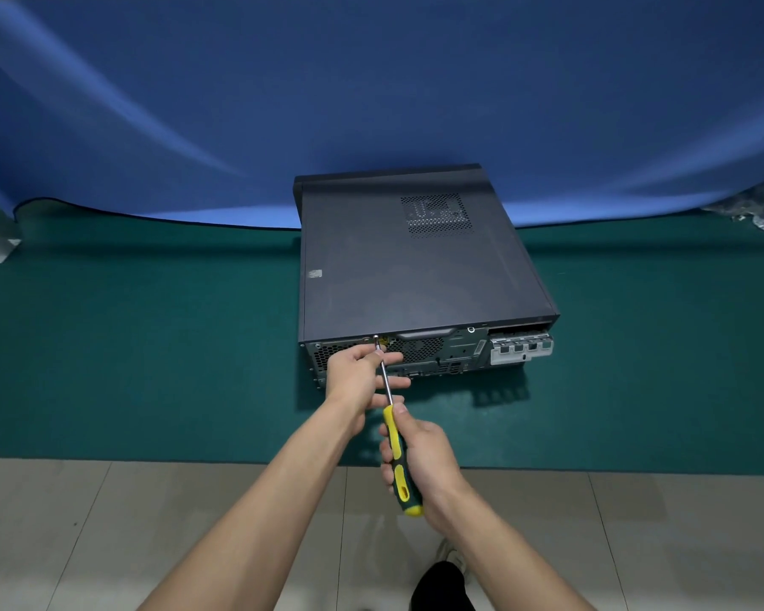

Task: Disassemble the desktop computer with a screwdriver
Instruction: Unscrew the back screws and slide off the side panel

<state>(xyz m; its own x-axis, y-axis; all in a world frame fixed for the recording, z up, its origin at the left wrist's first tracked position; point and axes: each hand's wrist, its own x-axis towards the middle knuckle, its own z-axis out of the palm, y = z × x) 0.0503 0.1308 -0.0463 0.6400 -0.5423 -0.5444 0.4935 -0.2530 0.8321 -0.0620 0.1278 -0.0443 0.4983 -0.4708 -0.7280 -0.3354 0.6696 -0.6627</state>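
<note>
screwdriver point(395, 438) tip at desktop computer point(415, 262) rear

The desktop computer point(420, 262) lies flat on the mat point(151, 346), which covers the counter, its rear panel toward the person and its far end against the hanging cloth point(371, 90) behind. The screwdriver point(393, 434) reaches from the right hand point(420, 460), nearest the person, up to the rear panel's upper left edge. The left hand point(362, 377) sits just before that panel, fingers at the shaft. Floor tiles point(107, 522) lie before the mat.

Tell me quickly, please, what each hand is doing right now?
Left hand: pinches the screwdriver shaft near its tip.
Right hand: closed round the screwdriver's yellow handle.
</note>
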